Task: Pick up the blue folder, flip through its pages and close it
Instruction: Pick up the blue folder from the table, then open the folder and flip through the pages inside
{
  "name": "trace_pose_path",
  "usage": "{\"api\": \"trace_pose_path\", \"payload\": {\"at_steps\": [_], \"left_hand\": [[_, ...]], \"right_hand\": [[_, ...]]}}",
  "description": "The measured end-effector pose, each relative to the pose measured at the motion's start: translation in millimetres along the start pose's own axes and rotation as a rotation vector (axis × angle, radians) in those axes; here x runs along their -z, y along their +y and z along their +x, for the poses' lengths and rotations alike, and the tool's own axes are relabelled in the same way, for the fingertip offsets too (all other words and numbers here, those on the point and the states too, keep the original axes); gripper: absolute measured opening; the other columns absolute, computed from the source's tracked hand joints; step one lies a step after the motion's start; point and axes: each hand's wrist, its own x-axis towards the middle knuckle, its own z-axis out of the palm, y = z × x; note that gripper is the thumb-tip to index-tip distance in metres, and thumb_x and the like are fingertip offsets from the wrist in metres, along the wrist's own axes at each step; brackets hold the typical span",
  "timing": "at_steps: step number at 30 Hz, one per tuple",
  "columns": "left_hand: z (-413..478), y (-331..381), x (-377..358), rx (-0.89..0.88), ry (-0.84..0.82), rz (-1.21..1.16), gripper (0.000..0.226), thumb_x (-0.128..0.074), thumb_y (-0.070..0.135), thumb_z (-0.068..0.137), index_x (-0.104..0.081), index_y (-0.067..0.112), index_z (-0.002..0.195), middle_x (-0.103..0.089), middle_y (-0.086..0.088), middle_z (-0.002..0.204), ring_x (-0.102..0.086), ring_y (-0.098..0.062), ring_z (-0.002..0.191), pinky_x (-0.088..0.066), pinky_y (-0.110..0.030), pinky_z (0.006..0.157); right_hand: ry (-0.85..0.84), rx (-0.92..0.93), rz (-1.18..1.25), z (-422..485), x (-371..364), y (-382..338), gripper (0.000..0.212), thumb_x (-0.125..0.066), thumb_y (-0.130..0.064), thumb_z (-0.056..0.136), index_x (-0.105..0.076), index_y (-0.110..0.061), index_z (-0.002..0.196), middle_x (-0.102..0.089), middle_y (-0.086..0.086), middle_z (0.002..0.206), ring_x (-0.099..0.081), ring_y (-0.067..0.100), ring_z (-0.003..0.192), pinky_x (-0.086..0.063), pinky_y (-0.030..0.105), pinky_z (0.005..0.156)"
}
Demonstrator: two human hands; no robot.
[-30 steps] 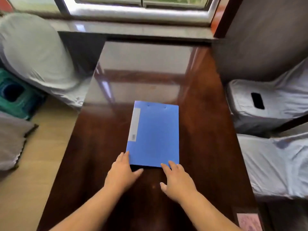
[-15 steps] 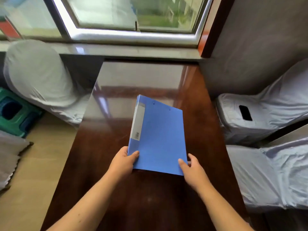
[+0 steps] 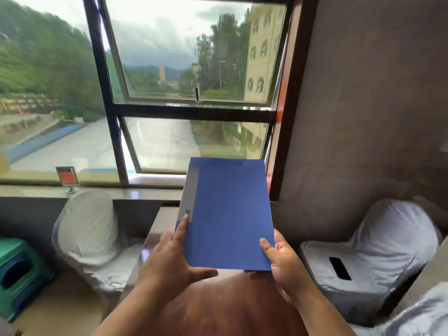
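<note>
The flat blue plastic folder (image 3: pixel 228 214), closed, is held tilted up above the dark glossy wooden table (image 3: pixel 218 306); the left hand (image 3: pixel 169 260) clasps its spine side and the right hand (image 3: pixel 283 260) grips the open-edge corner, probably readying that edge for opening

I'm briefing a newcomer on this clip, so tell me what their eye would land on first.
First, the closed blue folder, held up at centre frame above the dark wooden table, the left hand at its spine edge and the right hand at its lower right corner. Behind it, the large window fills the upper left. White-covered chairs flank the table.
</note>
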Motion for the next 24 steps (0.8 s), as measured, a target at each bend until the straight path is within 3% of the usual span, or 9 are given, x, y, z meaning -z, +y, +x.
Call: {"api": "trace_pose_path", "payload": {"at_steps": [4,8,10,12,13,15,17,20,24], "left_hand": [[-7.9,9.3,11.1,-0.069,0.091,0.016,0.154,-0.056,0.107,0.033,0.004,0.050,0.163,-0.054,0.007,0.134,-0.061,-0.022,0.124,-0.055,-0.042,0.096],[-18.8,12.9,10.6,-0.148,0.143,-0.009,0.134,-0.057,0.098,0.051,-0.005,0.048,0.165,-0.057,0.007,0.135,-0.062,-0.024,0.123,-0.053,-0.040,0.090],[-23.5,10.7,9.9,-0.225,0.213,-0.053,0.121,-0.039,0.102,0.064,-0.024,0.037,0.166,-0.062,0.004,0.141,-0.064,-0.027,0.123,-0.054,-0.043,0.092],[-25.9,8.3,8.4,-0.229,0.320,-0.186,0.107,-0.019,0.097,0.079,-0.060,0.025,0.148,-0.075,-0.002,0.131,-0.071,-0.031,0.115,-0.055,-0.048,0.092],[-26.9,8.5,8.2,-0.167,0.379,-0.268,0.097,-0.013,0.091,0.085,-0.077,0.028,0.120,-0.083,-0.003,0.108,-0.075,-0.032,0.099,-0.055,-0.048,0.084],[-25.6,10.0,9.3,0.052,0.422,-0.464,0.077,-0.018,0.078,0.096,-0.071,0.028,0.072,-0.074,-0.004,0.055,-0.072,-0.029,0.063,-0.054,-0.046,0.071],[-23.5,9.3,10.8,0.252,0.397,-0.664,0.063,-0.036,0.059,0.106,-0.068,0.016,0.073,-0.071,-0.008,0.047,-0.073,-0.026,0.054,-0.058,-0.050,0.078],[-18.5,-1.9,10.8,0.355,0.379,-0.786,0.068,-0.043,0.047,0.109,-0.069,-0.004,0.074,-0.073,-0.013,0.049,-0.076,-0.032,0.056,-0.059,-0.049,0.082],[-20.7,-8.2,6.1,0.369,0.380,-0.808,0.067,-0.045,0.048,0.108,-0.070,-0.007,0.078,-0.075,-0.011,0.052,-0.074,-0.023,0.049,-0.058,-0.042,0.070]], "right_hand": [[-0.011,-0.032,0.056,-9.9,4.6,-23.1,0.046,-0.058,-0.040,0.102,-0.060,-0.024,0.145,-0.078,0.017,0.131,-0.079,0.041,0.107,-0.069,0.048,0.065],[-0.127,-0.147,0.259,-20.1,17.6,-35.6,0.063,-0.050,-0.066,0.103,-0.070,-0.019,0.139,-0.077,0.025,0.127,-0.080,0.041,0.090,-0.064,0.043,0.055],[-0.164,-0.130,0.243,-22.5,16.6,-38.5,0.072,-0.080,-0.064,0.083,-0.070,-0.020,0.139,-0.080,0.021,0.116,-0.080,0.039,0.077,-0.063,0.041,0.047],[-0.142,-0.101,0.217,-20.6,18.8,-36.0,0.092,-0.102,-0.050,0.061,-0.066,-0.021,0.140,-0.080,0.023,0.113,-0.080,0.040,0.072,-0.064,0.044,0.042],[-0.124,-0.097,0.218,-19.0,21.4,-32.6,0.088,-0.103,-0.046,0.063,-0.066,-0.022,0.139,-0.078,0.026,0.120,-0.080,0.042,0.076,-0.065,0.047,0.044],[-0.099,-0.077,0.254,-14.7,28.4,-26.4,0.052,-0.089,-0.040,0.085,-0.072,-0.025,0.132,-0.073,0.028,0.132,-0.079,0.048,0.089,-0.068,0.051,0.051],[-0.043,-0.078,0.271,-9.6,34.0,-24.4,0.032,-0.080,-0.036,0.092,-0.078,-0.029,0.123,-0.075,0.024,0.130,-0.079,0.051,0.090,-0.067,0.053,0.051],[-0.037,-0.079,0.234,-7.0,29.9,-29.4,0.048,-0.092,-0.042,0.078,-0.078,-0.030,0.122,-0.079,0.021,0.121,-0.080,0.048,0.084,-0.066,0.052,0.045],[0.037,-0.124,0.106,-6.7,28.4,-21.5,0.024,-0.068,-0.019,0.104,-0.070,-0.018,0.128,-0.076,0.030,0.118,-0.079,0.041,0.072,-0.064,0.046,0.042]]}}
